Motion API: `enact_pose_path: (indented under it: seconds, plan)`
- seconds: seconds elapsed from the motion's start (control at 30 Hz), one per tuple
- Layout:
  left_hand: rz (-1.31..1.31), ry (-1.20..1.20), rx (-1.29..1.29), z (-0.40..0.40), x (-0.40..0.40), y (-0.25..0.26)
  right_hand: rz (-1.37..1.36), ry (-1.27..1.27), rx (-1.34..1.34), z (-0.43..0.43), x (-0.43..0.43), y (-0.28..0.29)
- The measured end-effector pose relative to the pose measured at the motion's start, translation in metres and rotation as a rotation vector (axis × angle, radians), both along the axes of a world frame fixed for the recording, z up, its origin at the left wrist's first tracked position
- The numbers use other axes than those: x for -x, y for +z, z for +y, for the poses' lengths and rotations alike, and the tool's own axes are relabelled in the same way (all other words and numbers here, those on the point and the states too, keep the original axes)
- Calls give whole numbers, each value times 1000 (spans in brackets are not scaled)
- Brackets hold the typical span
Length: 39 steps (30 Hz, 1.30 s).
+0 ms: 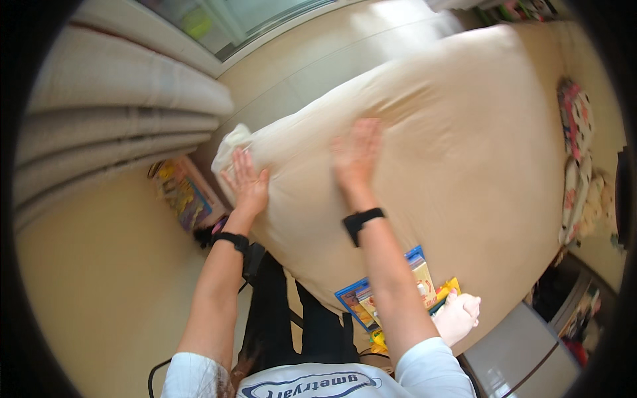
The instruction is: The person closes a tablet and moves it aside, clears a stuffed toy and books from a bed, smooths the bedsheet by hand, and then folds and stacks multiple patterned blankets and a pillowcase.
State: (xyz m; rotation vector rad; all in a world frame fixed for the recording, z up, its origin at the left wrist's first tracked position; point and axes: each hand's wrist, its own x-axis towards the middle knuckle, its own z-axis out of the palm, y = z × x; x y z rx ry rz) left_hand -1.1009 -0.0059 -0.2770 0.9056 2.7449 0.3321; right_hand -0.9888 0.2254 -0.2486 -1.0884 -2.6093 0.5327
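Observation:
A mattress with a beige fitted sheet (468, 174) lies before me, its cloth wrinkled near the far edge. My left hand (247, 181) is spread flat on the bunched pale cloth (234, 144) at the mattress's left corner. To its right, my right hand (358, 149), somewhat blurred, lies palm down on or just over the sheet, fingers extended. Neither hand grips anything. A black band is on each wrist.
Books with blue edges (356, 298) and a pale pink doll-like item (460, 313) lie on the near edge by my right forearm. Grey curtains (124, 124) hang at left, above a box with colourful contents (184, 194). Plush toys (592, 199) lie beyond the right edge.

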Motion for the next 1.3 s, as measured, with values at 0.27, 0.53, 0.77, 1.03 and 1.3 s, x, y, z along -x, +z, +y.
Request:
enact_pose_path:
  seconds: [0.27, 0.53, 0.77, 1.03, 1.3]
  plan:
    - [-169, -98, 195, 10, 16, 6, 3, 563, 522, -45, 71, 34]
    - [-399, -397, 372, 18, 59, 24, 146, -1094, 68, 98, -6, 7]
    - [-674, -886, 748, 62, 139, 28, -154, -1118, -42, 94, 44, -13]
    - [-812, -969, 701, 124, 217, 41, -158, -1164, -55, 96, 45, -4]
    - [-847, -884, 539, 161, 262, 47, -198, -1146, -72, 98, 47, -12]
